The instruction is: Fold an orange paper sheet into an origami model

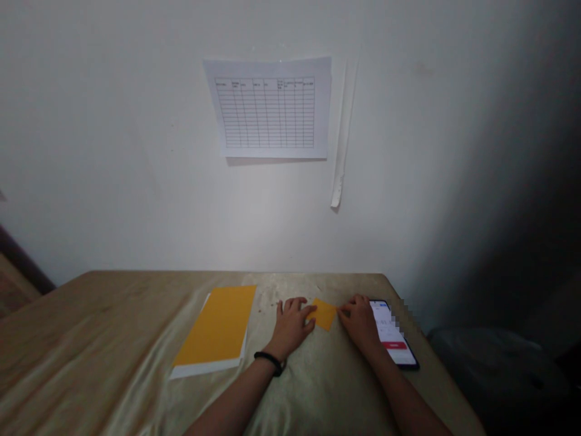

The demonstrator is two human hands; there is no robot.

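Observation:
A small folded-looking piece of yellow paper (323, 315) lies between my two hands, turned so that its corners point sideways. My left hand (292, 328), with a black band on the wrist, holds its left corner by thumb and forefinger while the other fingers are spread over the cloth. At the right corner, my right hand (361, 321) pinches the paper between its fingertips. A stack of larger yellow sheets (218, 325) with white edges below lies to the left of my left hand.
A phone (393, 339) with a lit screen lies just right of my right hand, near the edge of the cloth-covered surface (122, 363). Behind stands a white wall with a printed table sheet (272, 112) and a peeling strip (341, 145). A dark bulky shape (494, 363) is at right.

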